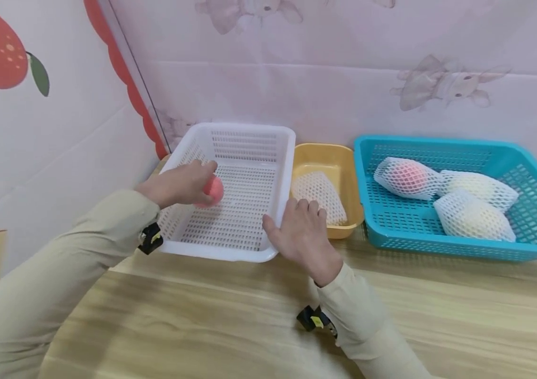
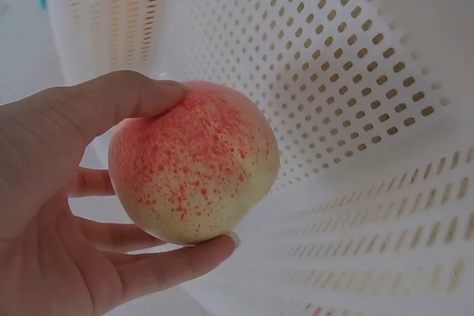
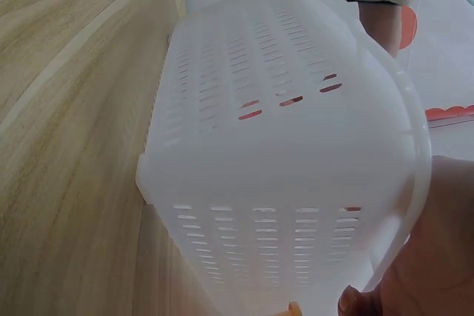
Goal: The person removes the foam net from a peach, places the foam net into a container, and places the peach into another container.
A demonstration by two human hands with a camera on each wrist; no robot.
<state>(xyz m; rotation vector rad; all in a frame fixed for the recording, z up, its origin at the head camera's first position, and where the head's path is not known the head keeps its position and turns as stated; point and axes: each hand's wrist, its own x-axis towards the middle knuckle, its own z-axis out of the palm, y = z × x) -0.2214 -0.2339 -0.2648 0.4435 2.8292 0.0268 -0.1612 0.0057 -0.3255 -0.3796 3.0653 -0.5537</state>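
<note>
A red-and-cream peach point(image 2: 196, 164) is in my left hand point(image 1: 180, 184), thumb on top and fingers spread beneath it. That hand reaches over the left side of a white plastic basket point(image 1: 249, 205), keeping the peach inside it above the slotted bottom. My right hand point(image 1: 303, 234) holds the basket's right rim, thumb over the inner side and fingers outside. In the right wrist view a curled fingertip point(image 3: 349, 301) shows low beside the outer wall point(image 3: 274, 175); the rest of that hand is mostly cut off by the frame.
A yellow tray point(image 1: 351, 208) stands right of the white basket, with an empty white foam net point(image 1: 320, 197) in it. Further right, a teal basket point(image 1: 377, 237) contains three net-wrapped fruits, one pinkish point(image 1: 410, 176) and two pale. All stand on a wooden table point(image 1: 230, 316) against a printed wall covering.
</note>
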